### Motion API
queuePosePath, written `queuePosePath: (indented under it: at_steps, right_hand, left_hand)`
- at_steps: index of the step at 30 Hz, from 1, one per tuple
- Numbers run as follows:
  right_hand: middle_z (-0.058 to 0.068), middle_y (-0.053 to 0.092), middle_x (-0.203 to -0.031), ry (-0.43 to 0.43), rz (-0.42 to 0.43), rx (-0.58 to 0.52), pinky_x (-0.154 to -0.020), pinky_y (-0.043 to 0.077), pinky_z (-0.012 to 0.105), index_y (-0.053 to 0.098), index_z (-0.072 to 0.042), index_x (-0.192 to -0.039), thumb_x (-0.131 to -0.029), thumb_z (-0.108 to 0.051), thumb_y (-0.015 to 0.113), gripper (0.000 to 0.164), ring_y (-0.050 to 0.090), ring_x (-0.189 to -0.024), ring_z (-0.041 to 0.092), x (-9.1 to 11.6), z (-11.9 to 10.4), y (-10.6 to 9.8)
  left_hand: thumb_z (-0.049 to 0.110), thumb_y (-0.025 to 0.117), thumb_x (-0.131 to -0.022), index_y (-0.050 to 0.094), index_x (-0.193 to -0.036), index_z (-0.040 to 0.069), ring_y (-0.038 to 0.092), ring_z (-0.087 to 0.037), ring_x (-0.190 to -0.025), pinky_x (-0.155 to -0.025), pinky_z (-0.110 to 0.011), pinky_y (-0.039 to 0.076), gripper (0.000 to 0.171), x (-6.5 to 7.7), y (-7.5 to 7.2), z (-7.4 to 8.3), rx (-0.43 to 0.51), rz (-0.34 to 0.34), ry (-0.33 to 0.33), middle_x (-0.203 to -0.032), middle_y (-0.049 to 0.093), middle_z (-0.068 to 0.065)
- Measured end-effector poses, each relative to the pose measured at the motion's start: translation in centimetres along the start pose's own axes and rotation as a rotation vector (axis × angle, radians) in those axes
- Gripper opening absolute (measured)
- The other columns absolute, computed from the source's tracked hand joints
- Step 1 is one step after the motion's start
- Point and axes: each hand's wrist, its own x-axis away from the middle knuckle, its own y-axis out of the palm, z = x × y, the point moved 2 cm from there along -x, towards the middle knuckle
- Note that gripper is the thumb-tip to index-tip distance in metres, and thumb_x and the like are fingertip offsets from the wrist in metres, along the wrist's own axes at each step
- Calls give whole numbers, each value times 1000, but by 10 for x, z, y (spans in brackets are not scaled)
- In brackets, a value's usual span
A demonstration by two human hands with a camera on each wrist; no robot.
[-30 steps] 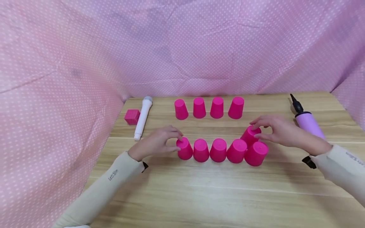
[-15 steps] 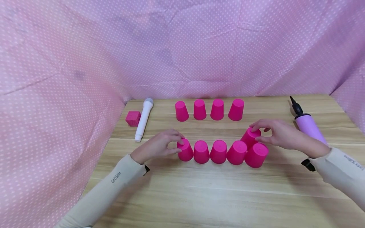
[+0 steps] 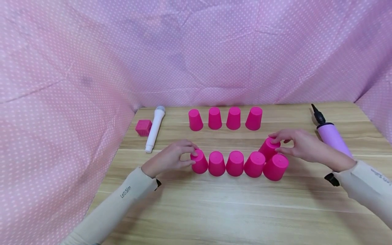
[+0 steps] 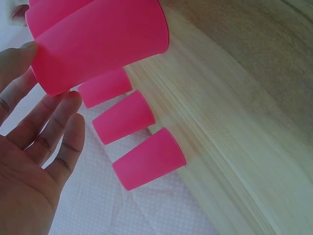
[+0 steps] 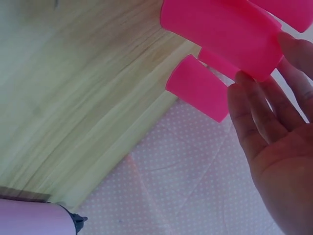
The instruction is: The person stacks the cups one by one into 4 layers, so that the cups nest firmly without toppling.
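Note:
Several pink cups stand upside down in a front row on the table. My left hand [image 3: 171,157] pinches the upturned base of the leftmost cup [image 3: 200,164], thumb in front and fingers behind; the left wrist view shows this cup [image 4: 105,44] close up. Behind the right end of the row, another pink cup [image 3: 267,149] is held near its base by my right hand [image 3: 303,146]. Its lower part is hidden by the rightmost front cup [image 3: 275,168]. In the right wrist view, thumb and fingertips touch the held cup's [image 5: 222,36] narrow end.
Several more upturned cups [image 3: 215,119] form a spaced back row. On the left, a pink cube [image 3: 143,127] lies beside a white microphone [image 3: 155,129]. A purple hand pump [image 3: 333,139] with a black nozzle lies on the right. Pink dotted cloth [image 3: 196,51] hangs behind the table [image 3: 220,214].

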Motion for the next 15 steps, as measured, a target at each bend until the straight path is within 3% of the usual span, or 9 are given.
queuePosePath:
  at_steps: [5,15]
  right_hand:
    - [4,68,-106,0,24,4,-61,49,23,72,-19,-90,-62,-3,86,35,64,-82,11,2,1,0]
    - [3,68,-106,2,20,15,-60,49,25,70,-19,-91,-62,-5,86,36,63,-80,11,0,2,1]
  left_hand:
    - [16,80,-77,68,-103,18,52,-9,-106,-87,-24,47,28,0,2,-1,0,5,-3,-115,59,4]
    - [17,78,-79,66,-104,17,52,-10,-107,-87,-24,47,27,2,1,-3,1,27,-12,-117,57,3]
